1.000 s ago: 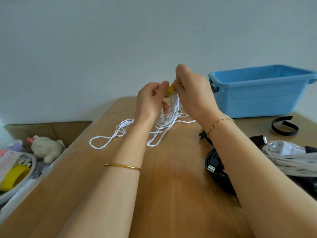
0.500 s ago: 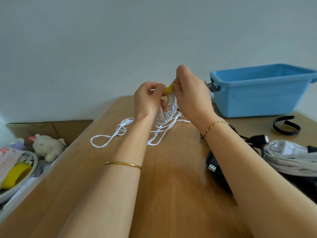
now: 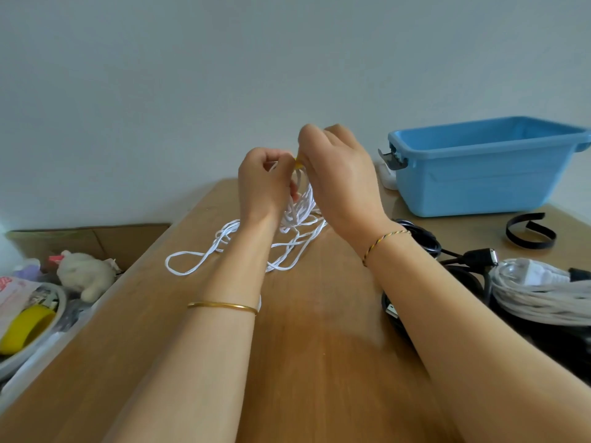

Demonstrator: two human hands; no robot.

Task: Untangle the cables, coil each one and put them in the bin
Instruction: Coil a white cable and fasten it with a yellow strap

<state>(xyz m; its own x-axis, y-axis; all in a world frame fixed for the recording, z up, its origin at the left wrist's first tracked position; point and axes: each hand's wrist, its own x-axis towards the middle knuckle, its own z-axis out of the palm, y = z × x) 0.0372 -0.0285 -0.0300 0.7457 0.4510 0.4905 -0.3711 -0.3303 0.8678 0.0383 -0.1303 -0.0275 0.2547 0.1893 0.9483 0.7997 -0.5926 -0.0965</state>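
Both hands hold up the white cable above the table.
Left hand (image 3: 265, 183) grips the cable (image 3: 303, 207) bundle; right hand (image 3: 339, 180) pinches a yellow bit (image 3: 298, 164) at its top. Loose loops lie on the table (image 3: 319, 346); bin (image 3: 479, 183) far right.

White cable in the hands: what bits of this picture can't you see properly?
All in the head view:
Yellow piece: nearly all covered by the right hand; what it is cannot be told.
White cable: its held part is hidden behind the left hand and right hand.
Blue bin: its near wall hides the floor inside.
Black cables: crossed by the right forearm, cut off at the right edge.
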